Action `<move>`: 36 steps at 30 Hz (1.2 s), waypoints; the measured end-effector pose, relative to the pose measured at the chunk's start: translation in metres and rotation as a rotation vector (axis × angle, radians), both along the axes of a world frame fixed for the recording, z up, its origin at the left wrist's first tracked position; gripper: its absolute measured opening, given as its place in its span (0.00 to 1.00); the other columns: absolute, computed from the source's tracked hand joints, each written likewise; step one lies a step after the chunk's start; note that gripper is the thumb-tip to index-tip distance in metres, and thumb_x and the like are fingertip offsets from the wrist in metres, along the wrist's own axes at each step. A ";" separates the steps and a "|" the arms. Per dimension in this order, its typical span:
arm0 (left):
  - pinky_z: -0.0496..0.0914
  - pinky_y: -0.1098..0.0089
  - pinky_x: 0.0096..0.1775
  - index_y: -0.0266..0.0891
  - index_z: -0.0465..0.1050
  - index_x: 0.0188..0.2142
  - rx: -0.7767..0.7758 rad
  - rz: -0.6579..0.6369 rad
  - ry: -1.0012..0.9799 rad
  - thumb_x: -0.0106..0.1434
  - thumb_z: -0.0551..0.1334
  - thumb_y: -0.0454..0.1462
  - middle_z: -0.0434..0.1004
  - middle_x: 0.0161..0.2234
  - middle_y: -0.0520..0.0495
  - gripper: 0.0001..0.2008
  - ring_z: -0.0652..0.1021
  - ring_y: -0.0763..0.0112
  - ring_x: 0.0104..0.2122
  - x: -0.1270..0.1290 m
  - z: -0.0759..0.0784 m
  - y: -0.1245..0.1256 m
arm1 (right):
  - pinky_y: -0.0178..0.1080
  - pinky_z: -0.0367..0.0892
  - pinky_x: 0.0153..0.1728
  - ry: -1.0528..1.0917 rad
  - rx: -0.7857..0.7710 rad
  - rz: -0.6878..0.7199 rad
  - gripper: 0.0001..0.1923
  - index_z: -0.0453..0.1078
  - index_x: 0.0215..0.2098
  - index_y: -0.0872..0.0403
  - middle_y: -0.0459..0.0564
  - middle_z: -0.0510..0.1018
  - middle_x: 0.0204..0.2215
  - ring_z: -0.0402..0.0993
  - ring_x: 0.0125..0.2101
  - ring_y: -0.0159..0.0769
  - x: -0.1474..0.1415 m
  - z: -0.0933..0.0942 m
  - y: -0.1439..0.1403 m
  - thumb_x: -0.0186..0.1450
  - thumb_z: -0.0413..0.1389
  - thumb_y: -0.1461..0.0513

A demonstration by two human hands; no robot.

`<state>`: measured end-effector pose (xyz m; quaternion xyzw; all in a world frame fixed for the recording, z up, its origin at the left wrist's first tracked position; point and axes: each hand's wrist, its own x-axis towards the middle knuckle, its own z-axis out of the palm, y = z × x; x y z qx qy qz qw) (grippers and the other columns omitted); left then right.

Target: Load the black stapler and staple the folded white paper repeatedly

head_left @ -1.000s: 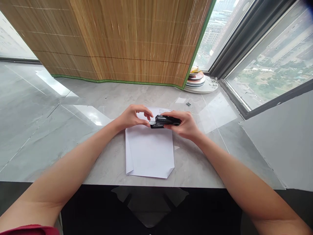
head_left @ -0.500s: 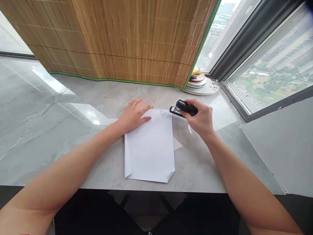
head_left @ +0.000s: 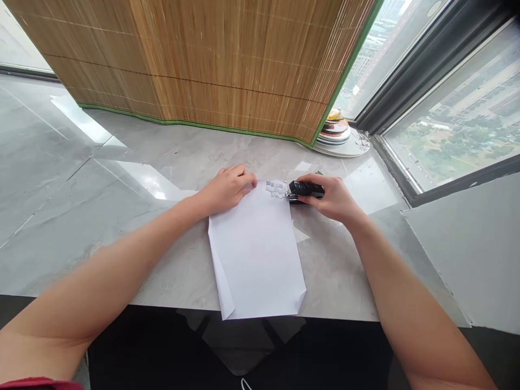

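Note:
White paper (head_left: 260,254), folded over along its left side and at its lower right corner, lies on the grey marbled counter. Its lower edge reaches the counter's front edge. Many staples (head_left: 276,189) cluster near the paper's upper right corner. A black stapler (head_left: 305,189) is in my right hand (head_left: 335,199), its jaws at the paper's right edge beside the staples. My left hand (head_left: 231,189) is closed on the paper's upper left part, with thumb and curled fingers pinching it.
A bamboo blind (head_left: 211,65) with green edging hangs low behind the counter (head_left: 162,260). Stacked plates (head_left: 335,132) stand in the far right corner by the window frame (head_left: 410,181). A white panel (head_left: 467,244) borders the right side.
The stapler has moved down onto the paper's right edge. My left fingers have curled from lying flat to gripping the paper, whose lower end has swung right and towards me.

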<state>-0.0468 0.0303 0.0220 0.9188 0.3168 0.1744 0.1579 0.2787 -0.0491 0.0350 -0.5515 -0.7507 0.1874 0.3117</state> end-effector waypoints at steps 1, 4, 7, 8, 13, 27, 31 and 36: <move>0.67 0.49 0.60 0.44 0.79 0.52 0.022 -0.008 0.005 0.76 0.59 0.37 0.74 0.54 0.38 0.11 0.76 0.51 0.55 0.001 0.000 -0.002 | 0.51 0.77 0.51 -0.011 -0.002 0.008 0.14 0.81 0.49 0.49 0.50 0.87 0.45 0.83 0.45 0.48 -0.003 0.001 -0.001 0.65 0.67 0.57; 0.62 0.43 0.67 0.46 0.80 0.55 0.060 -0.086 0.037 0.76 0.60 0.39 0.68 0.68 0.37 0.13 0.68 0.45 0.69 0.008 0.000 -0.010 | 0.49 0.77 0.50 -0.031 -0.002 0.027 0.14 0.80 0.50 0.49 0.50 0.87 0.44 0.83 0.43 0.46 -0.009 0.005 -0.003 0.66 0.66 0.58; 0.55 0.42 0.72 0.51 0.77 0.63 0.030 -0.257 0.101 0.78 0.60 0.42 0.60 0.76 0.42 0.18 0.59 0.45 0.76 0.014 -0.003 -0.017 | 0.49 0.77 0.50 -0.028 0.005 0.057 0.15 0.80 0.52 0.49 0.51 0.87 0.46 0.83 0.45 0.47 -0.015 0.009 -0.006 0.68 0.65 0.56; 0.52 0.42 0.73 0.54 0.75 0.66 0.012 -0.300 0.119 0.78 0.60 0.43 0.58 0.78 0.44 0.20 0.57 0.45 0.77 0.015 -0.004 -0.019 | 0.49 0.77 0.51 -0.026 0.007 0.063 0.16 0.80 0.54 0.49 0.52 0.87 0.48 0.83 0.46 0.47 -0.018 0.010 -0.007 0.70 0.64 0.56; 0.45 0.43 0.76 0.64 0.69 0.71 -0.055 -0.360 0.135 0.77 0.62 0.49 0.53 0.80 0.53 0.25 0.53 0.50 0.80 0.017 -0.008 -0.023 | 0.51 0.77 0.51 -0.021 0.025 0.027 0.17 0.80 0.58 0.47 0.51 0.87 0.49 0.84 0.47 0.48 -0.031 0.010 -0.013 0.74 0.59 0.57; 0.44 0.38 0.76 0.62 0.72 0.70 -0.073 -0.371 0.089 0.72 0.68 0.47 0.60 0.78 0.50 0.27 0.57 0.44 0.78 0.016 -0.002 -0.022 | 0.50 0.76 0.48 -0.025 0.039 -0.019 0.15 0.83 0.54 0.45 0.50 0.86 0.42 0.82 0.42 0.47 -0.044 0.010 -0.019 0.74 0.58 0.57; 0.46 0.38 0.76 0.57 0.75 0.68 -0.049 -0.367 0.048 0.69 0.72 0.46 0.67 0.74 0.43 0.29 0.65 0.44 0.74 0.015 -0.001 -0.021 | 0.50 0.76 0.49 -0.021 0.044 -0.035 0.15 0.83 0.54 0.45 0.50 0.86 0.43 0.82 0.43 0.48 -0.045 0.009 -0.020 0.74 0.58 0.58; 0.45 0.39 0.76 0.58 0.71 0.71 -0.078 -0.387 0.081 0.73 0.67 0.47 0.66 0.75 0.46 0.28 0.63 0.46 0.75 0.016 -0.005 -0.020 | 0.52 0.77 0.49 -0.018 0.062 -0.044 0.15 0.83 0.54 0.45 0.50 0.86 0.43 0.82 0.44 0.49 -0.046 0.006 -0.020 0.74 0.58 0.57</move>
